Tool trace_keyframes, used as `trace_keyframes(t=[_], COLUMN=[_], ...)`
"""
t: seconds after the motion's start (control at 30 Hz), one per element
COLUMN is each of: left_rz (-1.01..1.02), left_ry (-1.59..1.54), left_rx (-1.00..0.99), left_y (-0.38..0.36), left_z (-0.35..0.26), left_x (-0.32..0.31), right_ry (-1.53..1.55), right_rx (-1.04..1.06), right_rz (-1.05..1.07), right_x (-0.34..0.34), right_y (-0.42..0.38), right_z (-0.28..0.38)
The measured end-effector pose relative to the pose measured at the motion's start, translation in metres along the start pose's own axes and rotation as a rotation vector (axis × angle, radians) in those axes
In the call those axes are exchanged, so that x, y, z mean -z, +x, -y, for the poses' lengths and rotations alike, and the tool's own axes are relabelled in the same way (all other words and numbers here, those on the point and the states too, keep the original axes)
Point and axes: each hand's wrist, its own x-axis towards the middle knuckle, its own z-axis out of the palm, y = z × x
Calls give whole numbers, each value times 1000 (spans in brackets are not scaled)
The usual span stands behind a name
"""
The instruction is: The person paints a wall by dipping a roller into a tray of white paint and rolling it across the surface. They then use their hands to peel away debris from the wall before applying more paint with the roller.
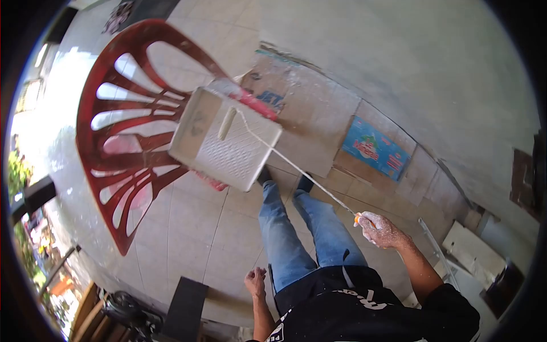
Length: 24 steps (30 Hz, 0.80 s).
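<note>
My right hand [379, 229] is closed around the orange handle of a paint roller [227, 124] and is flecked with white. The roller's long thin rod, coated white, runs up and left to its small sleeve, which rests in a paint tray [232, 162]. Pale paint [200, 111] lies in the tray's well, and the ribbed slope is whitened. A dark red plastic chair [94, 139] with a slatted back supports the tray. Low by my hip, my left hand [256, 280] has its fingers curled in, apart from the chair and tray, with nothing visible in it.
Flattened cardboard [310, 122] and a blue printed carton piece [376, 148] cover the floor along the pale wall [421, 68]. White and dark items [474, 251] stand at lower right. A black bench-like object [185, 308] is at lower left.
</note>
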Motion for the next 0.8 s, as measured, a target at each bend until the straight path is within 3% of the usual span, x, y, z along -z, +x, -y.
trace_keyframes(t=[0.27, 0.43, 0.8], left_rz=[14, -9, 12], left_ry=[-144, -189, -236], left_rx=[71, 77, 76], left_y=[7, 8, 15], left_z=[8, 19, 19], left_x=[19, 37, 44], right_ry=[99, 166, 62], right_rx=[167, 100, -33], right_rz=[147, 133, 33], right_x=[-59, -71, -30], right_y=[87, 128, 59], right_z=[67, 88, 39])
